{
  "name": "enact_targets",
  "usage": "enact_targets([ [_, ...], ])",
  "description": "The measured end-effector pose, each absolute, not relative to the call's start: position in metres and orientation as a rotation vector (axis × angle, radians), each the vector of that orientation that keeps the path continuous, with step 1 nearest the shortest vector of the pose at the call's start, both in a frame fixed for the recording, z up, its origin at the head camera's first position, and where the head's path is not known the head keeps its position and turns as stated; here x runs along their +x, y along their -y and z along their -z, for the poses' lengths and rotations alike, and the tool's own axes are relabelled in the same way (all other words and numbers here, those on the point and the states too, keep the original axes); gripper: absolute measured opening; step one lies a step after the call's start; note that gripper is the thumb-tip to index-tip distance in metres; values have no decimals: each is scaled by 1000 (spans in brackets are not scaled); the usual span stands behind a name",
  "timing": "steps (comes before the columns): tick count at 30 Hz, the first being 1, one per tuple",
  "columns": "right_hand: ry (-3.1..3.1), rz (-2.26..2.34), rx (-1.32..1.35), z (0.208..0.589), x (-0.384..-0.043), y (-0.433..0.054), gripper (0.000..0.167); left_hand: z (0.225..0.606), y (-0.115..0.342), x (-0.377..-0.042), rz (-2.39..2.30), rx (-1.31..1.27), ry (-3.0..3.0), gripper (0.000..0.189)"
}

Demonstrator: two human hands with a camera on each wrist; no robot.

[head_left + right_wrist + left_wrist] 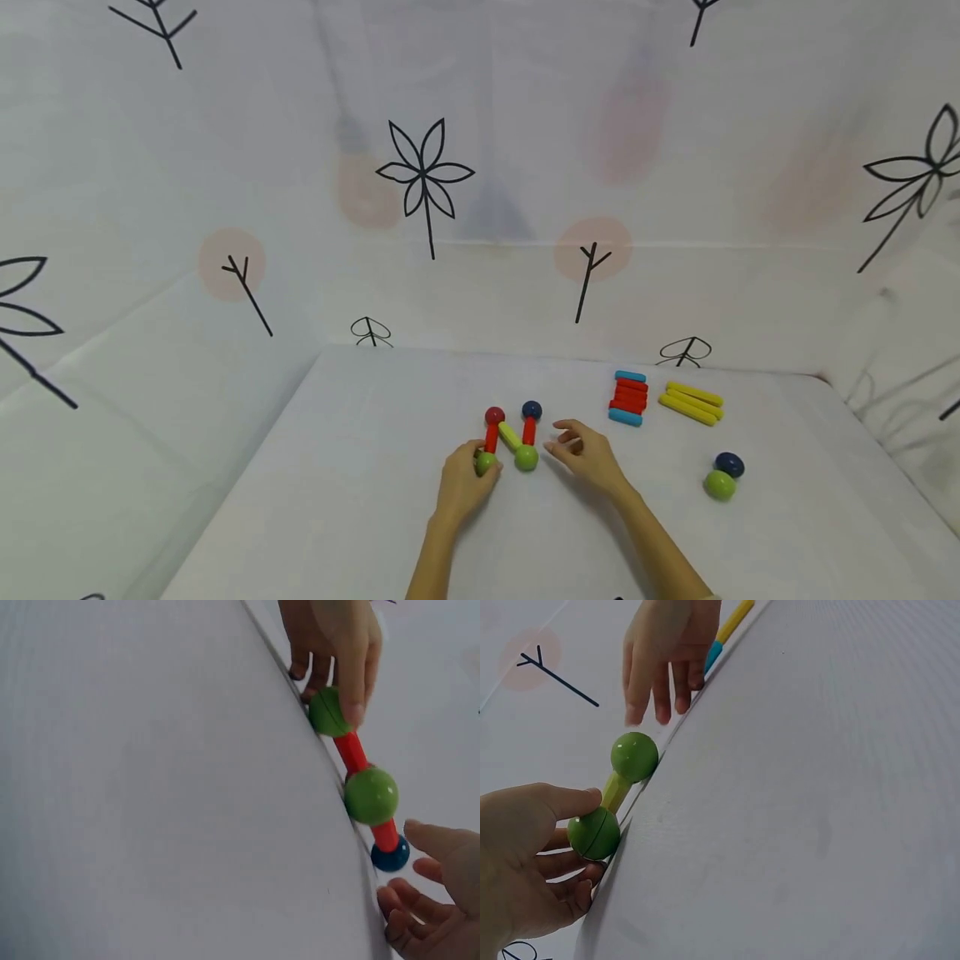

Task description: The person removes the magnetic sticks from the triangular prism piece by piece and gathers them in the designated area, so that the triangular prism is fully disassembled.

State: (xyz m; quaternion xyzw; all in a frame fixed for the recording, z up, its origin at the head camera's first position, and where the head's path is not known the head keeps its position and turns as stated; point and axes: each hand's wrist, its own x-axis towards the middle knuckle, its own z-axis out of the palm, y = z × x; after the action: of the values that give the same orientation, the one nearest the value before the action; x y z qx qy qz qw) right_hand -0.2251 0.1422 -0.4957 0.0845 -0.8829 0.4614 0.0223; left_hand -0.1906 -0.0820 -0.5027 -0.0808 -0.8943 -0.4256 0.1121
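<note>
A zigzag of balls and rods lies on the white table. It has a red ball (494, 416), a dark blue ball (532, 409), two red rods (529, 431), a yellow rod (510, 436) and two green balls. My left hand (463, 483) holds the near-left green ball (486, 463) between thumb and fingers, as the left wrist view also shows. To the right of the other green ball (527, 457), my right hand (588, 457) hovers with relaxed fingers. Nothing is in it, and a small gap separates its fingertips from the shape.
Several red and blue rods (628, 398) lie stacked in a row at the back right, beside several yellow rods (691, 403). Nearer on the right, a loose dark blue ball (729, 465) touches a green ball (720, 486). A patterned white cloth (480, 292) stands behind.
</note>
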Motion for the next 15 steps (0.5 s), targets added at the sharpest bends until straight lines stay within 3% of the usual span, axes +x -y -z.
enact_targets([
  [8, 2692, -1427, 406, 498, -223, -114, 31, 502, 78, -190, 1252, -266, 2596, 37],
  [15, 2674, -1365, 477, 499, -219, -108, 41, 502, 78, -191, 1245, -283, 2592, 35],
])
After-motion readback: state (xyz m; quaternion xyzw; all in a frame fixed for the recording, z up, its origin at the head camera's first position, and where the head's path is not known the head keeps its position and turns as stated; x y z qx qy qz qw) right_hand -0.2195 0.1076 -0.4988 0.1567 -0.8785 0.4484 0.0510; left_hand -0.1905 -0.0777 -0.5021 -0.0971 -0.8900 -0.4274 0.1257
